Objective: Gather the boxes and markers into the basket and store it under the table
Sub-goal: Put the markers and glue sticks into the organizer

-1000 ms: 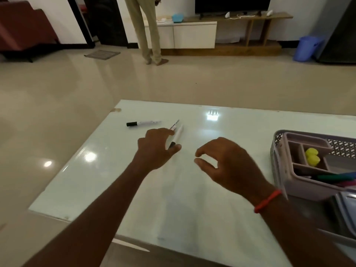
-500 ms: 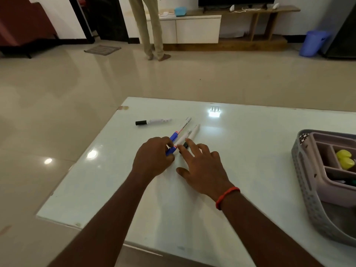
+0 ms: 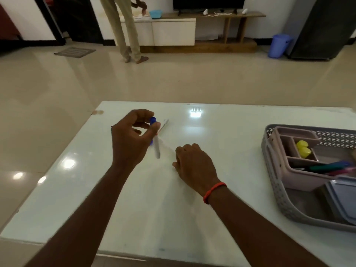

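My left hand [image 3: 133,139] is raised over the white table [image 3: 134,218], pinching a blue-capped marker [image 3: 156,146] that hangs tilted from thumb and fingers. A second white marker [image 3: 164,124] lies on the table just beyond it. My right hand [image 3: 194,164] rests on the table to the right, knuckles up and fingers curled shut; nothing shows inside it. The grey perforated basket [image 3: 269,170] stands at the table's right edge. It holds a pink divided box [image 3: 285,172] with yellow pieces [image 3: 303,149] and several markers [image 3: 327,167], plus a blue-grey box [image 3: 344,199].
A person in beige trousers [image 3: 125,31] stands on the shiny floor beyond the table, by a white cabinet [image 3: 173,32]. A blue bin [image 3: 279,46] and a dark appliance [image 3: 327,26] are at the far right. A mat [image 3: 75,52] lies at the far left.
My left hand has lifted the blue-capped marker off the table. My right hand has pulled back from the markers and curled shut. The black-capped marker is now hidden behind my left hand.
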